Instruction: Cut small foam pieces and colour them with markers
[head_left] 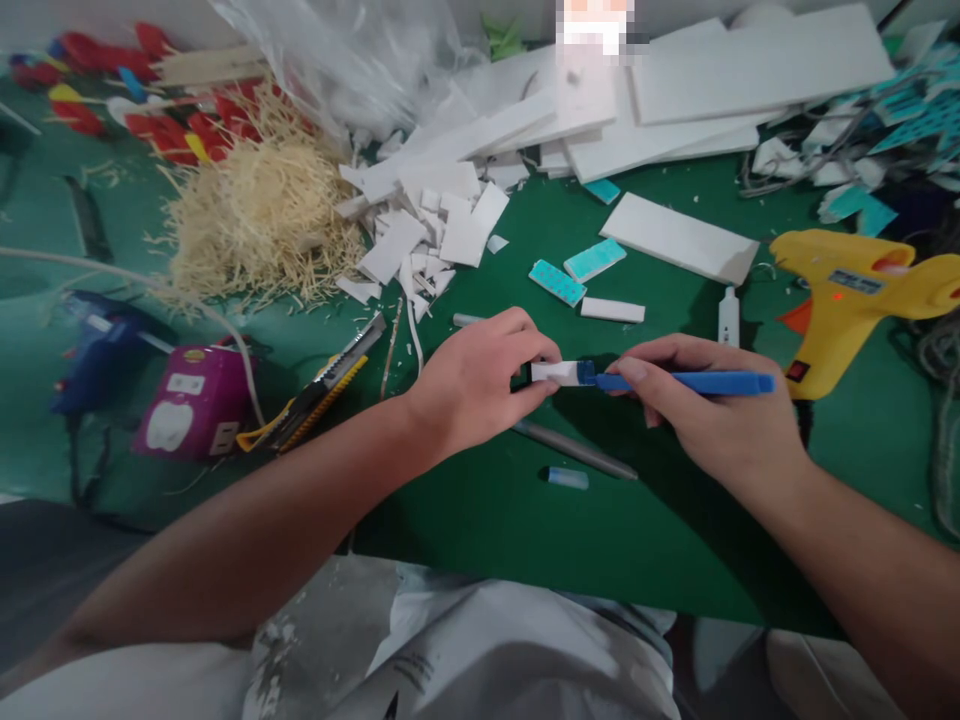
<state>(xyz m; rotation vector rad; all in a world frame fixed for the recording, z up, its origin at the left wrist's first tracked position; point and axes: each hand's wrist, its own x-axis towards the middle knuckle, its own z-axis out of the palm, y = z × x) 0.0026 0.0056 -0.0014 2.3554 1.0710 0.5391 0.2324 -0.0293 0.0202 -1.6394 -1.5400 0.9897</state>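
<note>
Nearest lay the person's pale garment (517, 650), its small dark lettering (412, 672) too tiny to read. On the near side of the landmark, a small white strip with a blue end (561, 373), a translucent light-blue cap (568, 478) and a slim grey pen-like stick (581, 450) rested on the green tabletop (465, 520).

The left hand (476, 375) pinched that strip between thumb and fingers, leaving its blue end exposed, probably so it would not slide under the nib. The right hand (720, 420) had its fingers closed around a slender blue marker (720, 383), gripped low near the tip, likely for control; the tip appeared to meet the strip's blue end.

To the strip's right stood a yellow glue gun (847, 290) with a dark label (859, 281), its print illegible; to its left, a purple box with white panels (199, 400) bore a yellow sticker, also unreadable. Beyond the strip lay two turquoise dotted rectangles (556, 283), then a heap of white scraps (431, 230) and flat white boards (757, 70).
</note>
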